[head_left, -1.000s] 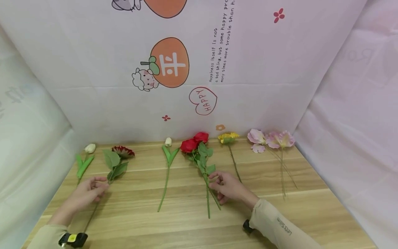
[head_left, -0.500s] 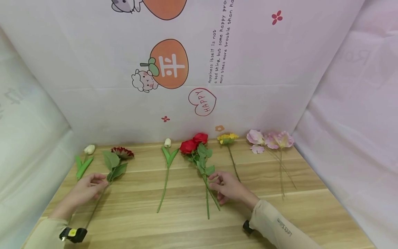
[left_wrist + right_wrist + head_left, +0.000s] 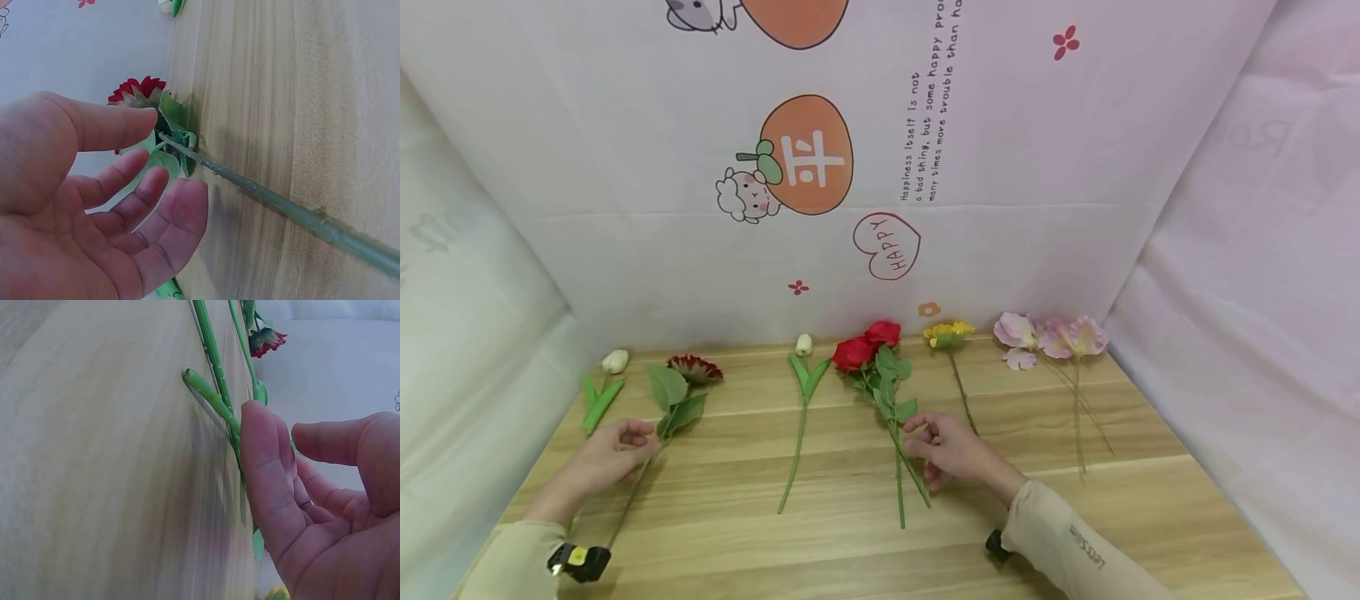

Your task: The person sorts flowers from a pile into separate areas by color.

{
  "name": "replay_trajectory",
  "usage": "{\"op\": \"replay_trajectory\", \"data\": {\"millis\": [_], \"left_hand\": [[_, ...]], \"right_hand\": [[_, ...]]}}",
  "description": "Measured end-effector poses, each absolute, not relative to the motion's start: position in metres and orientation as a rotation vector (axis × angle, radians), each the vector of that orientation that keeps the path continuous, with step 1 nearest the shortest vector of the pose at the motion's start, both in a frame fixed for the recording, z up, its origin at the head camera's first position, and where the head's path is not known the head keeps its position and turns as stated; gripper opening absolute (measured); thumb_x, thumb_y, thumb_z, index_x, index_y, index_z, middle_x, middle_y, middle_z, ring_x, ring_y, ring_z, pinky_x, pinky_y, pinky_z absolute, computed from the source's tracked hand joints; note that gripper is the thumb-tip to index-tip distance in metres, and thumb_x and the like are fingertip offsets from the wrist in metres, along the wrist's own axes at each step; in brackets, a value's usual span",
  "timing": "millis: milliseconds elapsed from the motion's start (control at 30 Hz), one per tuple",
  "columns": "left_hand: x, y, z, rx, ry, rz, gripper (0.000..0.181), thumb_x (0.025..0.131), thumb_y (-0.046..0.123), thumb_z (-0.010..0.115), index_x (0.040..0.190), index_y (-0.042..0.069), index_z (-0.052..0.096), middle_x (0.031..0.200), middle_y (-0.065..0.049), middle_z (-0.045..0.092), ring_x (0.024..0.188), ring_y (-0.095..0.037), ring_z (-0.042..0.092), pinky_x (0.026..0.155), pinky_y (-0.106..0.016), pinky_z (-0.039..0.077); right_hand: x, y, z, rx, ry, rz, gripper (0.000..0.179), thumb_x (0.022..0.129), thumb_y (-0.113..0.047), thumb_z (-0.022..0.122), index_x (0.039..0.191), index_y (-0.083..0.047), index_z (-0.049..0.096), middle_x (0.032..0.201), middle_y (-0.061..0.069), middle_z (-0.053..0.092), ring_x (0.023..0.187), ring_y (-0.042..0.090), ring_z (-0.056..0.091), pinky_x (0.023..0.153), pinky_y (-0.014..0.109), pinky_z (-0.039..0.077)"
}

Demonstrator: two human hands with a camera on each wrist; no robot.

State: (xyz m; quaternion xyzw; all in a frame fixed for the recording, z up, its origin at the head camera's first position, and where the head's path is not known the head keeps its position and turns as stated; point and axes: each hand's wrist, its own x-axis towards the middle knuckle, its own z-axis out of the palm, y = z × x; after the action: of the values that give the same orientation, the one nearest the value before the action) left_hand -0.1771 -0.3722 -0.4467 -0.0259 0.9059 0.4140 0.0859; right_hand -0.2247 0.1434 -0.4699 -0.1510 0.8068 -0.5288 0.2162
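Observation:
My left hand (image 3: 613, 457) is at the stem of a dark red flower (image 3: 695, 368) with broad green leaves. In the left wrist view a gap shows between its thumb and loosely bent fingers (image 3: 181, 212), and the green stem (image 3: 275, 200) runs beside them, not gripped. Two red roses (image 3: 867, 346) lie with crossing stems at mid-table. Beside those stems rests my right hand (image 3: 951, 450), its fingers relaxed. In the right wrist view the fingers (image 3: 269, 469) are close to the rose stems (image 3: 215, 375); whether they touch cannot be told.
White tulips lie at the far left (image 3: 598, 396) and in the middle (image 3: 803, 392). Right of the roses are a yellow flower (image 3: 951, 335) and pale pink flowers (image 3: 1078, 337). A printed white cloth (image 3: 1000, 208) walls the back and sides of the wooden table (image 3: 737, 533).
The head view has shifted slightly. My left hand has moved very little beside the dark red flower's stem. The right hand and the flowers stay in place.

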Motion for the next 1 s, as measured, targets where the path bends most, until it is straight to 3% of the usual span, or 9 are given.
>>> {"op": "replay_trajectory", "data": {"millis": [333,800,1000], "left_hand": [[-0.179,-0.373,-0.451,-0.112,2.652,1.247,0.055,0.096,0.010,0.070,0.132,-0.021,0.042,0.116,-0.031,0.057,0.094,-0.024,0.062,0.067,-0.036,0.059],[-0.178,-0.373,-0.458,-0.078,2.664,1.214,0.040,0.095,-0.002,0.063,0.126,-0.021,0.048,0.103,-0.018,0.062,0.085,-0.020,0.059,0.060,-0.031,0.057],[-0.179,-0.375,-0.462,-0.078,2.675,1.171,0.040,0.095,-0.002,0.062,0.127,-0.022,0.047,0.104,-0.017,0.061,0.086,-0.019,0.058,0.061,-0.030,0.057]], "right_hand": [[-0.226,0.146,-0.474,-0.421,2.234,-1.466,0.032,0.102,-0.019,0.065,0.128,-0.002,0.058,0.097,0.019,0.060,0.058,0.019,0.062,0.054,0.043,0.061],[-0.225,0.146,-0.475,-0.434,2.232,-1.471,0.029,0.102,-0.019,0.065,0.126,-0.003,0.060,0.094,0.017,0.062,0.057,0.019,0.062,0.053,0.043,0.061],[-0.224,0.146,-0.477,-0.439,2.220,-1.485,0.028,0.102,-0.017,0.065,0.125,-0.004,0.061,0.094,0.016,0.061,0.056,0.020,0.062,0.053,0.044,0.061]]}}
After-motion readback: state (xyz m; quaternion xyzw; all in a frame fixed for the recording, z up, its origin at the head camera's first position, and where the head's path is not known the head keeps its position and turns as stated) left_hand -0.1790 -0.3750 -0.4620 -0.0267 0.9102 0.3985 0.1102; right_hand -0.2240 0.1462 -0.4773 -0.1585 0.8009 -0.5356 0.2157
